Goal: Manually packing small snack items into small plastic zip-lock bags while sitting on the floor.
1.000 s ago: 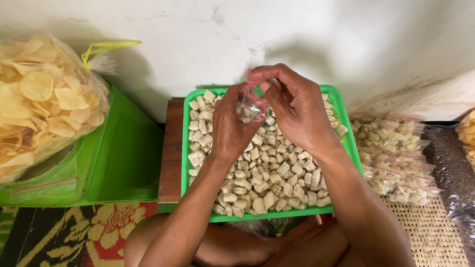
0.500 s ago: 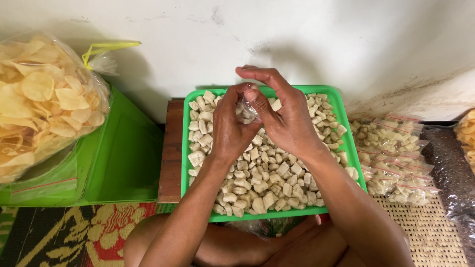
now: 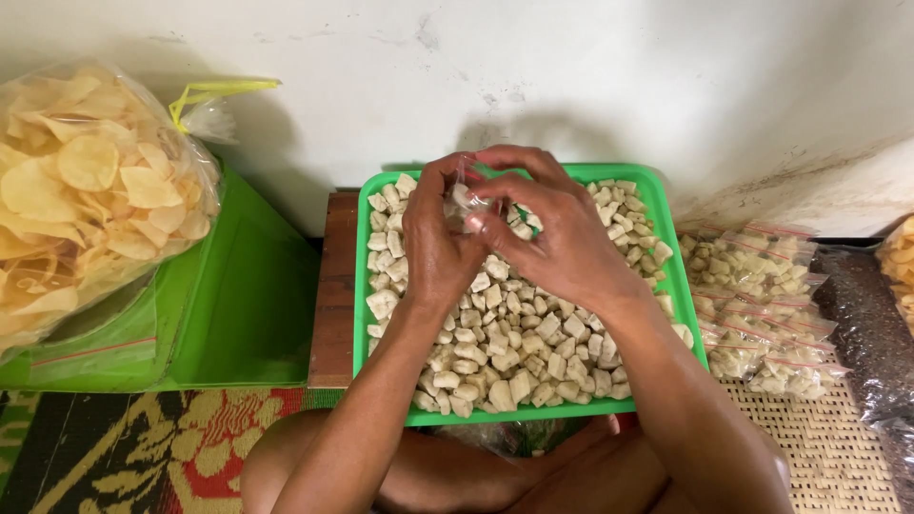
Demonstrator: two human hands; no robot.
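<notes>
Crackers fill the biggest thing in view: a large clear bag of round pale chips [image 3: 90, 195], knotted with a yellow tie, resting on a green plastic container [image 3: 238, 305] at the left. Next in size is the green tray [image 3: 666, 276] in the middle, set on a brown wooden board [image 3: 333, 286] against the white wall and loaded with small pale, cube-like snack pieces [image 3: 514, 352]. To the right, on a woven mat [image 3: 838, 447], lies a heap of small filled zip pouches with red seal strips [image 3: 762, 305], and beyond them a dark bag [image 3: 871, 333] at the edge.

Both hands are over the far end of the tray. Compared with half a second ago they have sunk lower and drawn closer together, and the right hand's fingers, then lifted above the pouch, now lie folded down across it. The left hand [image 3: 433, 247] is curled with thumb and fingers clamped on a small clear pouch [image 3: 464, 198]; the right hand [image 3: 562, 243] pinches the same pouch's upper edge from the other side, fingertips together. The pouch sits between the two sets of fingertips, just above the snack pieces, with a few pale pieces showing inside. It seems the pinch has moved onto the pouch's mouth; how far that mouth is pressed shut is hidden by the fingers.
</notes>
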